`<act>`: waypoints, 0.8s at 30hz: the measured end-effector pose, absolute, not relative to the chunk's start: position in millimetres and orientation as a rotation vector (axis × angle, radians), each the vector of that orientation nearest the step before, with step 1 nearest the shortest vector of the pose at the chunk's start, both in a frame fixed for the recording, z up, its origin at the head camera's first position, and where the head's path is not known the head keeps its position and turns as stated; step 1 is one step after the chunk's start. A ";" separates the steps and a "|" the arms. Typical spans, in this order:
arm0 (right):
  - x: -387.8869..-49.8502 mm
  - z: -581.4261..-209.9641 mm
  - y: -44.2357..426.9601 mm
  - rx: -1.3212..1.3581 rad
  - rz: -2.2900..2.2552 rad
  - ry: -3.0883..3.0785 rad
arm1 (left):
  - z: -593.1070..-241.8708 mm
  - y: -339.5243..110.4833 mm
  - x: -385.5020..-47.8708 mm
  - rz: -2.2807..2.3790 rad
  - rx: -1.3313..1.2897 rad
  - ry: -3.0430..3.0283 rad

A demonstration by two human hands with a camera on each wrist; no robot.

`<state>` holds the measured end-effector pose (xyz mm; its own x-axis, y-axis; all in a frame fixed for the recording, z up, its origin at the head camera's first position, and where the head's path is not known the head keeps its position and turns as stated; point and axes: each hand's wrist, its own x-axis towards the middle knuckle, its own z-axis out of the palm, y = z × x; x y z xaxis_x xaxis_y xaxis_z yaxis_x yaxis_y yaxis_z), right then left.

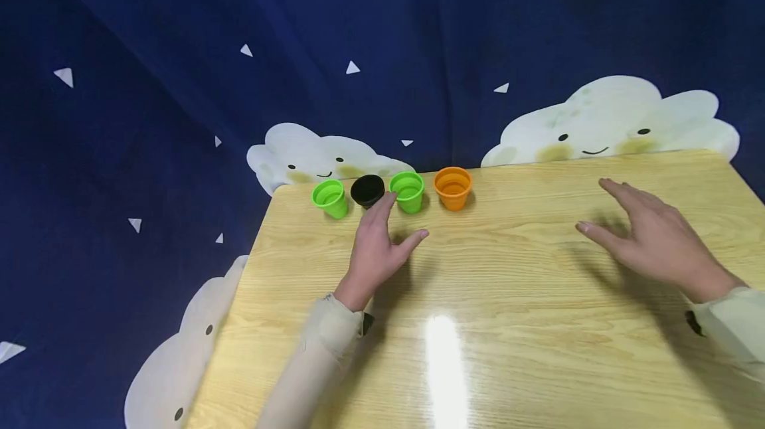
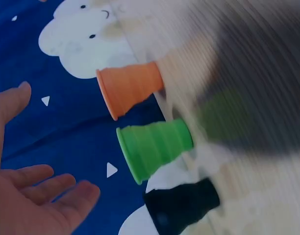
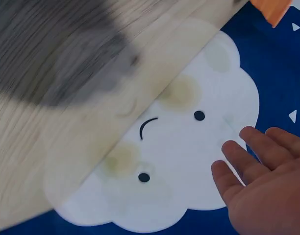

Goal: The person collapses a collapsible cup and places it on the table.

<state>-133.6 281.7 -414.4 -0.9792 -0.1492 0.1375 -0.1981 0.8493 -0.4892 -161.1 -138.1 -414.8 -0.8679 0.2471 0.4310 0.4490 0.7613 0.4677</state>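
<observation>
Four cups stand in a row at the table's far edge: a green cup (image 1: pixel 330 198), a black cup (image 1: pixel 367 190), another green cup (image 1: pixel 408 192) and an orange cup (image 1: pixel 453 188). My left hand (image 1: pixel 375 250) hovers just in front of the black and second green cups, thumb spread, holding nothing. In the left wrist view the orange cup (image 2: pixel 129 88), green cup (image 2: pixel 156 147) and black cup (image 2: pixel 182 205) lie beyond the spread fingers of that hand (image 2: pixel 39 191). Well to the right, my right hand (image 1: pixel 657 236) is above the table, fingers extended and holding nothing.
The light wooden table (image 1: pixel 508 296) has a bright glare streak near its front. Behind and to the left of it hangs a dark blue curtain (image 1: pixel 382 30) with white triangles and smiling clouds.
</observation>
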 end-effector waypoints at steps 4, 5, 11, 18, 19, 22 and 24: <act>-140.8 -410.7 269.1 0.270 0.925 -2.918 | -418.6 -127.8 -167.5 -0.958 -0.512 -2.509; -142.4 -410.1 266.5 0.275 0.949 -2.908 | -419.4 -125.1 -169.6 -1.000 -0.507 -2.484; -150.0 -413.5 255.3 0.279 1.040 -2.889 | -421.6 -106.0 -180.5 -1.218 -0.459 -2.438; -162.5 -424.0 243.7 0.282 1.189 -2.817 | -428.4 -86.6 -192.1 -1.210 -0.395 -2.460; -164.7 -425.4 241.3 0.279 1.208 -2.804 | -429.7 -84.3 -193.7 -1.216 -0.379 -2.460; -171.0 -428.7 232.9 0.276 1.252 -2.776 | -433.2 -78.2 -198.2 -1.243 -0.332 -2.461; -174.2 -430.2 226.6 0.269 1.276 -2.769 | -435.6 -74.4 -200.9 -1.265 -0.307 -2.469</act>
